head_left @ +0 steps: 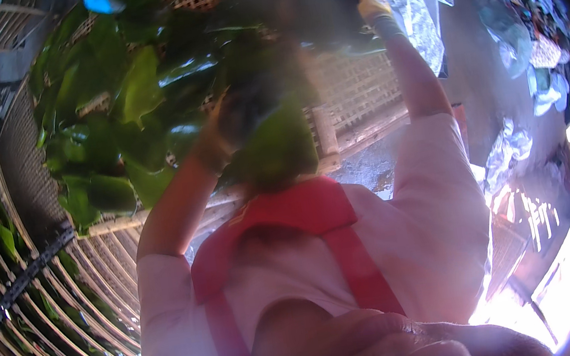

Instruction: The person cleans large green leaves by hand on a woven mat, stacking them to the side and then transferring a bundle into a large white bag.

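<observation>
The left hand (220,125) reaches up into a heap of large green leaves (124,105); its fingers are buried among them and blurred, so I cannot tell whether they grip or lie loose. The leaves spread above and to the left of that hand, filling a woven bamboo basket (352,83). The right hand (372,4), raised higher and further right, is closed on the basket's upper rim, its fingers partly hidden. Just right of it hangs a clear plastic sheet (414,10). Below both arms show a white shirt (414,226) and red straps (353,255).
</observation>
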### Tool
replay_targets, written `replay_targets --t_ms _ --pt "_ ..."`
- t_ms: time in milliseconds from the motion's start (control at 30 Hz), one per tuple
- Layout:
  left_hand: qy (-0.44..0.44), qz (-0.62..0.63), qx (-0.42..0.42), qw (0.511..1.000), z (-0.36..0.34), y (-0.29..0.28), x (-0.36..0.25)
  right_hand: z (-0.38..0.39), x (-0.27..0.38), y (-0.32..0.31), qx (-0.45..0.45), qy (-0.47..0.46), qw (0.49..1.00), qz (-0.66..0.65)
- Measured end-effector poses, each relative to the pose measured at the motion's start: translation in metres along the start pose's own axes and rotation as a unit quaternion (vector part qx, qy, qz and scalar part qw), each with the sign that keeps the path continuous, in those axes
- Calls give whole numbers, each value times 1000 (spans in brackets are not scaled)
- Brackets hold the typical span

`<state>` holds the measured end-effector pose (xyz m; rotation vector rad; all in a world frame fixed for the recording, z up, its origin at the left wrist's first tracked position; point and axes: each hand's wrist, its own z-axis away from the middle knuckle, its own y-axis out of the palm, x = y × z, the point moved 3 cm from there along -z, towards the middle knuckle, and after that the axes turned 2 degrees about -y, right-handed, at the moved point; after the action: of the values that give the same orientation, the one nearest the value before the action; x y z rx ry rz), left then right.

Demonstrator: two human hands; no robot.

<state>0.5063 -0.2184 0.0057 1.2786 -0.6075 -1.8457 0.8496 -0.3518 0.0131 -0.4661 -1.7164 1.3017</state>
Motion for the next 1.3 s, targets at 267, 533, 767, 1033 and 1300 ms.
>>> replay_targets --t_ms 267,533,767,1033,1300 --pt "10 14 -10 1000 14 3 1 -12 -26 28 90 -62 975 192" --pt "26 -8 72 997 41 17 -13 -54 -77 -8 16 -5 970 -244" --pt "40 1 35 999 49 -12 -19 -8 -1 -20 81 17 937 -338" --pt "-1 -23 -26 999 51 -9 -12 -11 12 25 71 38 987 140" --pt "11 32 -6 999 72 -26 -17 -17 -31 12 64 147 855 -493"
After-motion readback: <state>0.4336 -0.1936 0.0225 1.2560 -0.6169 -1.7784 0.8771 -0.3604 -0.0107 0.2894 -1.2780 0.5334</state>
